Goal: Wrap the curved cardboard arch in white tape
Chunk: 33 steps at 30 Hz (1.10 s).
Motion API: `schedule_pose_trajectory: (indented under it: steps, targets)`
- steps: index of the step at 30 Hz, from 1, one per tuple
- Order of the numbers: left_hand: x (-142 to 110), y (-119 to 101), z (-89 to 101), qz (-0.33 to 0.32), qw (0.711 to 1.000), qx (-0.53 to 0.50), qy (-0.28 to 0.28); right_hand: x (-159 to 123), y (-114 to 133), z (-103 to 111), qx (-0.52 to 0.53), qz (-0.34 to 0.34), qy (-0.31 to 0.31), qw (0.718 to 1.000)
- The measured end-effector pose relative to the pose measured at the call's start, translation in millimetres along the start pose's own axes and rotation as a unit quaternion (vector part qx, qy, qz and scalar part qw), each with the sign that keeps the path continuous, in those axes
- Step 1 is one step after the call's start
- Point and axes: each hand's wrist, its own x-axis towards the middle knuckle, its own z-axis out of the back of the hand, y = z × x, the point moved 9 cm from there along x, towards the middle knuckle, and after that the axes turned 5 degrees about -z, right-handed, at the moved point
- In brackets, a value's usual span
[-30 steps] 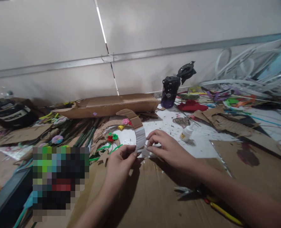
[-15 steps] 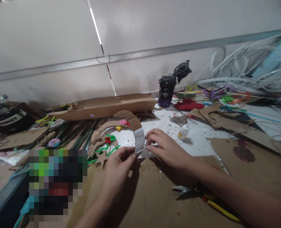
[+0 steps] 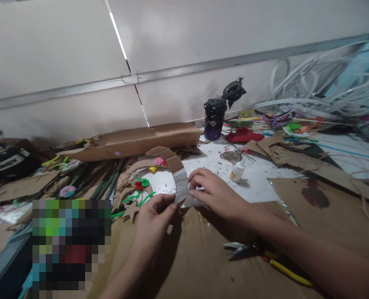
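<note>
A curved cardboard strip (image 3: 175, 169), brown on top and white lower down, arches over a round white craft piece (image 3: 159, 182) with small red, green, pink and yellow decorations. My left hand (image 3: 155, 220) pinches the strip's lower end from the left. My right hand (image 3: 211, 192) pinches the same end from the right, fingers curled on a white scrap beside it. Both hands rest over a flat brown cardboard sheet (image 3: 203, 257).
A small white glue bottle (image 3: 237, 169) stands right of my hands. A dark bottle with open lid (image 3: 215, 116) and a long cardboard box (image 3: 134, 140) sit behind. Yellow-handled scissors (image 3: 265, 259) lie at lower right. Green stems, cardboard scraps and white strips litter the surface.
The view has drifted slightly, so everything sits a little further left. Both hands keep the same pinch on the strip's end.
</note>
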Motion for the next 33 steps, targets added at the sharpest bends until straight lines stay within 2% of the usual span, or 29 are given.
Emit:
schedule_pose_trajectory:
  steps: [10,15,24,33]
  targets:
    - [-8.2,-1.8,-4.1,0.012,0.999,-0.029,-0.016,0.3,-1.4,0.2,0.008,0.002,-0.002,1.0]
    - [-6.0,0.9,-0.7,0.013,0.999,-0.035,-0.017,2.4,-5.2,1.4,0.051,-0.017,-0.004,0.999]
    - [-0.7,-8.4,-0.8,-0.001,0.999,0.037,0.009,4.3,-8.5,1.4,0.068,-0.033,-0.002,0.997]
    - [1.5,-9.6,-1.4,-0.003,0.999,0.047,0.025,4.2,-11.6,-3.0,0.103,-0.056,0.014,0.993]
